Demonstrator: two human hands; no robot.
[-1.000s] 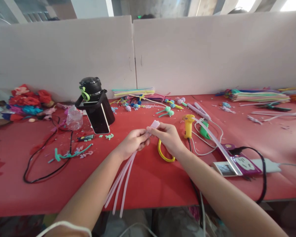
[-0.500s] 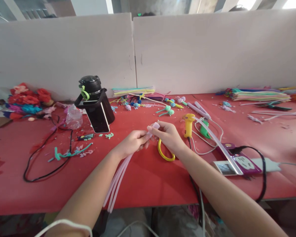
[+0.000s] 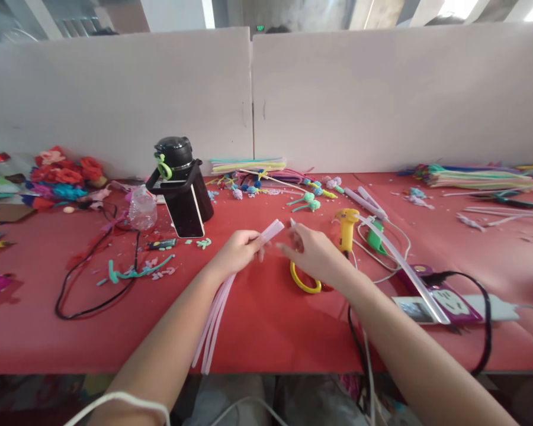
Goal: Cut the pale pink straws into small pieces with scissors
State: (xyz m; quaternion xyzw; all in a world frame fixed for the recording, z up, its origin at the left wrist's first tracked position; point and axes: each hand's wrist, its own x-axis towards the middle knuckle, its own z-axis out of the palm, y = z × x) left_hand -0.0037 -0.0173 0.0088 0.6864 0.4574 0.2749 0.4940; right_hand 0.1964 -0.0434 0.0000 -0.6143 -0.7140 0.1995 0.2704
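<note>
Left hand (image 3: 238, 251) has its fingers clamped on the pink straws (image 3: 217, 307), tips pointing 2 o'clock; right hand (image 3: 313, 255), fingers apart, sits just beside those tips.

Left hand: the left hand (image 3: 238, 251) grips a bundle of pale pink straws (image 3: 231, 284) above a red table (image 3: 266, 331).
Right hand: the right hand (image 3: 314, 253) hovers just beside the straw tips, fingers spread.
Nearby: yellow scissors (image 3: 302, 283), yellow glue gun (image 3: 347, 226), black bottle (image 3: 182, 180).
</note>
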